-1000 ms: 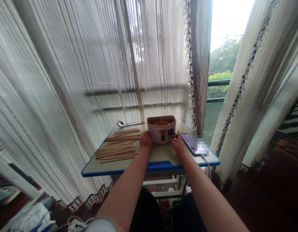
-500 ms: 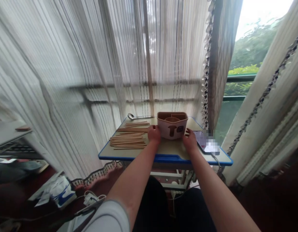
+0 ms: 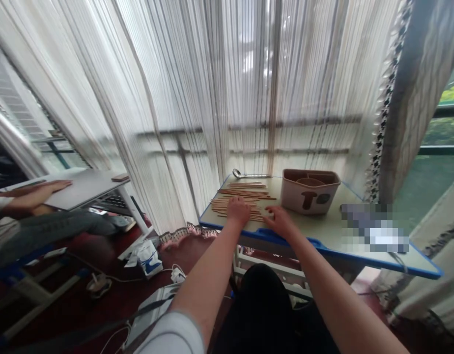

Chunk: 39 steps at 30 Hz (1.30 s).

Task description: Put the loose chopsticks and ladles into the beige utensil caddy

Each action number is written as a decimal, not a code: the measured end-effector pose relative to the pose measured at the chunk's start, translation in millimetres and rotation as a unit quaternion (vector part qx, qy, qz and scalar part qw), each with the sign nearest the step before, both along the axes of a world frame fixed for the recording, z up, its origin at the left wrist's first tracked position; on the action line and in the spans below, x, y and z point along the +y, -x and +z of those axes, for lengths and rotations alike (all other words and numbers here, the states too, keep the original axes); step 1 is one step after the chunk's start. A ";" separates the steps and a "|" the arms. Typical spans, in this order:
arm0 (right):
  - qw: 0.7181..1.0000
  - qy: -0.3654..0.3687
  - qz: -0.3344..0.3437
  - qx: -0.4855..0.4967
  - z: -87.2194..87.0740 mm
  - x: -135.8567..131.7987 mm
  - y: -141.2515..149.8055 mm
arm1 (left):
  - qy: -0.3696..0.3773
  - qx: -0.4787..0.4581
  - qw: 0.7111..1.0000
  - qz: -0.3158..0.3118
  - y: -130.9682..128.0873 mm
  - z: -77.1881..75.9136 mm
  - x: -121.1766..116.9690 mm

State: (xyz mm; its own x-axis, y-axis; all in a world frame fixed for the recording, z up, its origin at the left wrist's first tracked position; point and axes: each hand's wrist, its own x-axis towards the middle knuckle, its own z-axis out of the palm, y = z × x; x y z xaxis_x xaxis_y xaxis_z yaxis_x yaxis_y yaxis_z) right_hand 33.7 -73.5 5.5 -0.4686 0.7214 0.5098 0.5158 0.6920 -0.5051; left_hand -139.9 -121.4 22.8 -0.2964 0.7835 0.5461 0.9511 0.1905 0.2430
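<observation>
Loose wooden chopsticks (image 3: 220, 202) lie in rough rows on the left half of the small table (image 3: 333, 236). Over the nearer rows rests my left hand (image 3: 239, 210), palm down with its fingers laid out on the sticks. Close to their right ends is my right hand (image 3: 280, 220), its thumb and fingers apart and nothing visible between them. A brown and pale divided utensil holder (image 3: 304, 194) with a mushroom picture stands upright just beyond my right hand, touched by neither hand. Behind the chopsticks lies a metal ladle (image 3: 252, 175).
A phone-like object (image 3: 374, 228), partly blurred out, lies on the table's right side with a cable. Curtains (image 3: 197, 73) hang right behind the table. At left, another person's hand (image 3: 57, 186) rests on a white desk (image 3: 89, 189). Bags and cables lie on the floor.
Both hands have come off the utensil holder and moved left to the chopsticks. The holder stays on the table. My view has turned left, bringing the other person into sight.
</observation>
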 end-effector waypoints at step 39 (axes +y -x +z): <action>0.794 0.291 0.003 0.533 4.5 6.2 -34.9 | -0.055 0.132 0.980 -0.135 -0.7 -5.1 6.7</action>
